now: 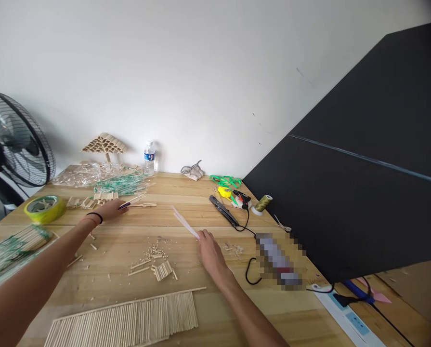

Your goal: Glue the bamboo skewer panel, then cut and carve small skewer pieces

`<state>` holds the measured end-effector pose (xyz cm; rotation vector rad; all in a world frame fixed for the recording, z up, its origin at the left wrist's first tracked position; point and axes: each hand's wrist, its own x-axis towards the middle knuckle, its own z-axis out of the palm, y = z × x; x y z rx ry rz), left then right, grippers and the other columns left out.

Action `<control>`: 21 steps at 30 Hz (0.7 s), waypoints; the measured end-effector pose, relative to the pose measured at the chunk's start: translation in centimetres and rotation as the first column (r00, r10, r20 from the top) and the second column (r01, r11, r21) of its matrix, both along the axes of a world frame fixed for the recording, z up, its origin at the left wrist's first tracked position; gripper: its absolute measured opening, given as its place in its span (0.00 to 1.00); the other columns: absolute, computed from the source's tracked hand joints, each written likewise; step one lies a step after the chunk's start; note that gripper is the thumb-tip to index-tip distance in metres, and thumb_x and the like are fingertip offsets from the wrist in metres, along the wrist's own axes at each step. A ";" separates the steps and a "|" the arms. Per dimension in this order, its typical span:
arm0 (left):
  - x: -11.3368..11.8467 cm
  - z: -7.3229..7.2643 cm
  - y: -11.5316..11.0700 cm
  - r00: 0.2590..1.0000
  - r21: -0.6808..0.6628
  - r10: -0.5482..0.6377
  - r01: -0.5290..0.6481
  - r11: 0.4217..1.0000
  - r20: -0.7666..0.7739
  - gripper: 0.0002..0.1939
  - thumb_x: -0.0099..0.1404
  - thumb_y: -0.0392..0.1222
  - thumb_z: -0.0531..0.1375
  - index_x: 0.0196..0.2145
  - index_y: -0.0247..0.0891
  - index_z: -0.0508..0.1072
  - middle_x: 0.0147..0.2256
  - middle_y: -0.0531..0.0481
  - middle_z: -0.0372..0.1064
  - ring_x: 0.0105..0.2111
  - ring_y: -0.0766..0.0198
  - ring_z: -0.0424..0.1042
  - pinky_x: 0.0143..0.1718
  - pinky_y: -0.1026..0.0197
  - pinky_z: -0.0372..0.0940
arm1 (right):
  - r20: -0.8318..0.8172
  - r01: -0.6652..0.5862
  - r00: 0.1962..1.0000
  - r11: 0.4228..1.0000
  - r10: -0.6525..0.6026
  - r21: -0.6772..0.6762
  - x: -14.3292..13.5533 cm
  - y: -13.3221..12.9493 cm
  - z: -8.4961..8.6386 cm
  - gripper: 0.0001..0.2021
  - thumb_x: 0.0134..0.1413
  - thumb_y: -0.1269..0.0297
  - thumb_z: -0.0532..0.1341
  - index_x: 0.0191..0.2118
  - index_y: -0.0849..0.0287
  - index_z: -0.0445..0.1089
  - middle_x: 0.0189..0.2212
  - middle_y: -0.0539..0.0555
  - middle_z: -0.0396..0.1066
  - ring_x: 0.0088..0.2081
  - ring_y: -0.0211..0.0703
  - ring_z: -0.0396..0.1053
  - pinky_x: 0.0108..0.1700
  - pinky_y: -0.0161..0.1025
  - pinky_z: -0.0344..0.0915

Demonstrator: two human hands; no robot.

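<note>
So the right hand (208, 246) is low over the middle of the wooden table (164, 190), fingers drawn together and pinching the near end of some pale, see-through strips (185, 222) that point away toward the wall (201, 86). The left hand (114, 210) reaches in beside the small stick bundles (88, 203), with a slim dark item (124, 205) at its fingertips; can't tell if it's gripped or just touched. Between the hands there's a decent strip of bare wood, and more behind the strips up to the crumpled cloth (192, 170) by the wall. Nearer, it's tighter: loose stick bits (155, 253) sit between the arms, and the big row of sticks (128, 318) runs along the front. The black board (363, 159) hems in the right edge, with the box cutter (223, 211) and cord just in from it. As for what's hard to see, the stick row and fan (16, 140) are cut off by the frame, a pixelated patch (280, 262) hides whatever's right of the right hand, and the left fingers are too small to read.
</note>
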<state>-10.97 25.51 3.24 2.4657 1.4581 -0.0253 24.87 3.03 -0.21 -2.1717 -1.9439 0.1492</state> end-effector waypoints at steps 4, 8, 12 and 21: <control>-0.4 -0.1 -0.6 0.999 0.003 0.002 -0.002 1.000 -0.039 0.20 0.68 0.52 0.51 0.44 0.39 0.77 0.45 0.40 0.79 0.45 0.49 0.77 0.44 0.56 0.67 | 0.012 -0.070 0.998 0.997 0.069 0.015 -0.6 -0.6 -0.6 0.21 0.60 0.87 0.49 0.46 0.60 0.72 0.47 0.60 0.73 0.50 0.51 0.69 0.48 0.41 0.66; 0.8 -0.5 -0.6 0.998 0.016 -0.017 0.018 1.000 -0.068 0.21 0.70 0.54 0.51 0.47 0.38 0.76 0.44 0.37 0.78 0.45 0.45 0.77 0.44 0.52 0.68 | 0.013 -0.117 0.993 0.993 0.117 0.022 0.6 -1.5 -0.6 0.21 0.60 0.87 0.49 0.47 0.60 0.72 0.48 0.58 0.73 0.49 0.49 0.69 0.48 0.40 0.66; 2.9 -1.4 -0.6 0.997 0.062 -0.040 0.044 0.997 -0.063 0.25 0.72 0.61 0.50 0.47 0.38 0.74 0.45 0.35 0.77 0.44 0.43 0.76 0.43 0.50 0.68 | 0.016 -0.117 0.993 0.991 0.116 0.064 1.1 -1.1 -0.5 0.19 0.62 0.85 0.49 0.47 0.60 0.72 0.47 0.59 0.73 0.49 0.49 0.69 0.50 0.40 0.66; 5.4 -3.0 -0.7 0.996 0.210 -0.089 0.083 0.974 0.017 0.21 0.73 0.55 0.53 0.50 0.36 0.71 0.54 0.33 0.67 0.54 0.43 0.69 0.57 0.43 0.61 | 0.044 -0.273 0.962 0.959 0.271 0.070 -4.9 -0.5 -1.7 0.20 0.61 0.86 0.52 0.49 0.60 0.73 0.47 0.58 0.74 0.49 0.49 0.69 0.52 0.42 0.68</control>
